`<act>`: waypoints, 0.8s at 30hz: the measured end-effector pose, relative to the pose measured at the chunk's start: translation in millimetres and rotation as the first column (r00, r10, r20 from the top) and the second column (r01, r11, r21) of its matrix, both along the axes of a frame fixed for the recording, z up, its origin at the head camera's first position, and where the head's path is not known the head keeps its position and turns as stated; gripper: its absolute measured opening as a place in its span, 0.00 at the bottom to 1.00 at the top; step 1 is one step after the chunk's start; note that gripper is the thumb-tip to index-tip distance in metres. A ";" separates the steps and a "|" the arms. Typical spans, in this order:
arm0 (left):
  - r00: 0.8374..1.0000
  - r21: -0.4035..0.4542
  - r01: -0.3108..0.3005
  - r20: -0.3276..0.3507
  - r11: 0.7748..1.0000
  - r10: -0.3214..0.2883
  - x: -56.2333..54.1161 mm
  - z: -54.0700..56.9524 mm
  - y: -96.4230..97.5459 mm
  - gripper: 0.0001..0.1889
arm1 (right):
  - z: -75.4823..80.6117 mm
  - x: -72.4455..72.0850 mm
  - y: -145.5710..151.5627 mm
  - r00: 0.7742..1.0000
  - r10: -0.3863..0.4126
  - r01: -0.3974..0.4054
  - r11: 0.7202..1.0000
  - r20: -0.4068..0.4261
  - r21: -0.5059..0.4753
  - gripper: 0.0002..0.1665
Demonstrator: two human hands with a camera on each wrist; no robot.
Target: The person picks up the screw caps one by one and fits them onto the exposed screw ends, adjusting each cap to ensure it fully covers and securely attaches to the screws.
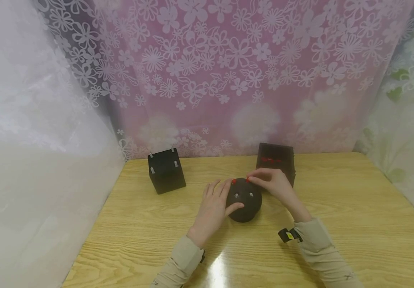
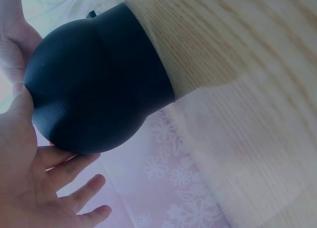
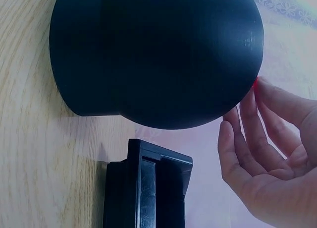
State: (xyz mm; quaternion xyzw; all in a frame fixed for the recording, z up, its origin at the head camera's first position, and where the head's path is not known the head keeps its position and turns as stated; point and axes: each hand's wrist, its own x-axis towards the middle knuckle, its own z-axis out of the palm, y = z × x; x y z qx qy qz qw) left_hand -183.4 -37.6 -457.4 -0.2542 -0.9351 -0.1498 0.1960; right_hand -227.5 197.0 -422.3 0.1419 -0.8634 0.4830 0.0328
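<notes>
A round-topped black stand sits on the table, its dome narrowing to a straight-sided base in the left wrist view. My left hand holds the dome from the left, thumb on the near side and fingers along the far side. At the dome's far side, my right hand pinches a small red piece between thumb and forefinger, right at the surface. Another red piece sits near my left fingertips. Two silver pegs stick up from the dome nearer to me.
Behind my right hand is a black open box with several red pieces inside. At the back left stands a black block with silver pegs at its top corners. A pink flowered curtain hangs along the table's back edge.
</notes>
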 end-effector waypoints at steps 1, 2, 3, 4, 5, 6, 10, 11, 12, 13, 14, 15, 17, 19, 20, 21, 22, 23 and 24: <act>1.000 -0.001 0.000 0.002 1.000 0.000 0.1 0.2 0.1 0.42 | 0.0 -0.2 0.0 1.000 -0.002 0.002 1.000 0.005 -0.002 0.20; 1.000 -0.001 0.000 0.004 1.000 0.000 0.2 0.5 0.2 0.42 | -0.1 -0.4 0.1 1.000 -0.001 0.001 1.000 0.006 0.000 0.20; 1.000 -0.001 -0.001 0.007 1.000 0.001 0.5 1.0 0.1 0.42 | -0.2 -0.6 0.2 1.000 0.000 0.000 1.000 0.008 0.002 0.21; 1.000 0.001 0.001 0.012 1.000 -0.001 0.8 1.3 0.1 0.42 | -0.4 -0.8 0.3 1.000 0.002 -0.002 1.000 0.008 0.006 0.20; 1.000 0.004 0.002 0.017 1.000 -0.002 0.9 1.6 0.0 0.42 | -0.6 -1.0 0.4 1.000 0.002 -0.002 1.000 0.011 0.005 0.20; 1.000 0.007 0.004 0.021 1.000 -0.004 0.9 2.0 0.0 0.42 | -0.6 -1.1 0.5 1.000 0.001 -0.001 1.000 0.014 0.002 0.20; 0.999 0.012 0.007 0.035 1.000 -0.008 -0.3 1.3 -0.2 0.43 | -0.5 -1.5 1.0 1.000 0.008 -0.008 1.000 0.016 0.003 0.19; 0.999 0.011 0.007 0.034 1.000 -0.008 -0.7 0.9 -0.1 0.43 | -0.3 -1.4 0.8 1.000 0.006 -0.006 1.000 0.016 0.003 0.19; 0.999 0.008 0.006 0.034 1.000 -0.006 -1.0 0.4 -0.1 0.43 | -0.1 -1.5 0.7 1.000 0.006 -0.006 1.000 0.015 0.006 0.19; 0.999 0.006 0.004 0.034 1.000 -0.004 -1.3 0.1 -0.1 0.43 | 0.0 -1.5 0.5 1.000 0.005 -0.005 1.000 0.011 0.013 0.19; 0.999 0.004 0.003 0.034 1.000 -0.003 -1.3 -0.1 -0.1 0.43 | 0.1 -1.5 0.3 1.000 0.004 -0.004 1.000 0.006 0.021 0.18; 0.999 0.003 0.001 0.035 1.000 -0.001 -1.4 -0.1 -0.1 0.43 | 0.2 -1.3 0.0 1.000 0.001 -0.001 1.000 0.002 0.029 0.18; 0.999 0.002 0.000 0.040 1.000 0.000 -0.9 0.6 0.2 0.43 | 0.2 -1.2 -0.5 1.000 -0.002 0.002 0.999 -0.011 0.043 0.17; 0.999 0.001 -0.001 0.042 1.000 0.001 -0.2 1.4 0.4 0.43 | 0.0 -0.9 -0.8 1.000 -0.002 0.003 0.999 -0.023 0.053 0.16; 0.999 0.001 -0.001 0.040 1.000 0.001 0.1 1.8 0.5 0.42 | 0.4 -0.3 -0.9 1.000 -0.001 0.003 0.998 -0.028 0.055 0.16; 0.999 0.000 -0.001 0.038 1.000 0.001 0.3 1.9 0.6 0.42 | 0.4 0.0 -0.9 1.000 0.000 0.002 0.998 -0.031 0.056 0.16; 0.999 -0.001 -0.001 0.033 1.000 0.001 0.6 2.1 0.6 0.42 | 0.0 0.0 -0.8 0.999 0.000 0.001 0.998 -0.034 0.057 0.16; 1.000 -0.002 -0.001 0.028 1.000 0.001 0.7 2.2 0.8 0.42 | -0.1 0.1 -0.6 0.999 0.002 0.000 0.998 -0.037 0.059 0.16; 1.000 -0.003 -0.001 0.022 1.000 0.001 0.7 2.2 0.9 0.42 | -0.4 0.0 -0.4 0.999 0.003 0.000 0.998 -0.042 0.063 0.16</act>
